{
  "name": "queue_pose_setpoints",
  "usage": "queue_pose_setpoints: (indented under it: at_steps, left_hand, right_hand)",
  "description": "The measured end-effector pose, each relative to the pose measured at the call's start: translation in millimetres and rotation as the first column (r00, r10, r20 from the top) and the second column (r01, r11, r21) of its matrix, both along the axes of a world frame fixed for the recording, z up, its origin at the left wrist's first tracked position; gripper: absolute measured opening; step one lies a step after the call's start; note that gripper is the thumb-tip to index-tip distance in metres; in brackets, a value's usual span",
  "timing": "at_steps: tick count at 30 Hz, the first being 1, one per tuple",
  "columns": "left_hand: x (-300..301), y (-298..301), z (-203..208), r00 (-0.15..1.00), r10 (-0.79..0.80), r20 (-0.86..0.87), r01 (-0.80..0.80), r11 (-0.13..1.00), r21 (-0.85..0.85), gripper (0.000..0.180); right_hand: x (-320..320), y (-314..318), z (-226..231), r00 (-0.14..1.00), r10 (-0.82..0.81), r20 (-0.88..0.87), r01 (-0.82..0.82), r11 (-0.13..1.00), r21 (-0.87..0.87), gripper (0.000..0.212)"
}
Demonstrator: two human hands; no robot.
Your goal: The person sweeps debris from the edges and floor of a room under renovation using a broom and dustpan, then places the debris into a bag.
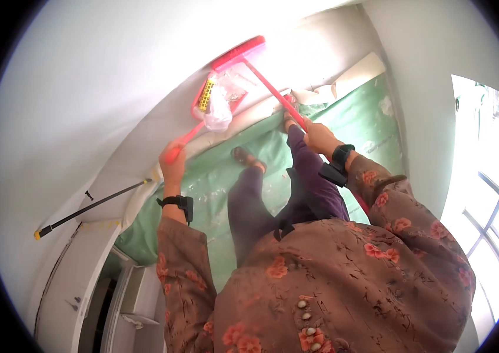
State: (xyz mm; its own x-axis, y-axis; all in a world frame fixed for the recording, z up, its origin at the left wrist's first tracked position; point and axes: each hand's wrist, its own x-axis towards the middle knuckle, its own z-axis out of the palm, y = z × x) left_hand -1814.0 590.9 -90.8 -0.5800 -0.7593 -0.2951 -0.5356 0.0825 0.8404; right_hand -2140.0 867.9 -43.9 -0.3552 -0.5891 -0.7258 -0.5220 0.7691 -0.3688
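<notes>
My left hand (173,163) is closed around the handle of a red dustpan (195,105). In the pan lie a crumpled clear plastic bag (220,110), a yellow piece with dark holes (206,95) and some pale debris (235,89). My right hand (321,140) grips the red stick of a broom (273,90). The broom's head, with red bristles, is beside the far edge of the dustpan, by the wall. Whether the bristles touch the pan, I cannot tell.
Green sheeting (208,182) covers the floor under my feet, with a pale rolled edge (255,120) along its far side. A black pole with yellow ends (96,207) is at the left. An open white cabinet (79,294) stands lower left, a bright window (491,176) right.
</notes>
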Motion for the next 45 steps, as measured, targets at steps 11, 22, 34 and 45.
queue_pose_setpoints:
  at_steps: [11,22,34,45]
  left_hand:
    - [21,13,10,1.000,0.008,0.007,-0.008,1.000,-0.002,0.013]
    - [10,-6,1,0.988,-0.157,-0.014,0.157,0.988,-0.005,0.016]
    - [29,11,-14,0.994,-0.044,-0.099,0.043,0.999,-0.011,0.013]
    - [33,1,-6,0.985,-0.169,-0.026,0.168,0.985,-0.026,0.015]
  right_hand:
    - [-5,66,61,0.960,-0.248,0.129,0.228,0.962,0.149,0.046]
    - [71,47,22,0.964,-0.225,0.144,0.218,0.974,0.067,0.040]
    - [68,70,105,0.652,-0.621,0.435,0.541,0.783,0.307,0.038]
    - [27,64,86,0.529,-0.765,0.367,0.705,0.637,0.311,0.034]
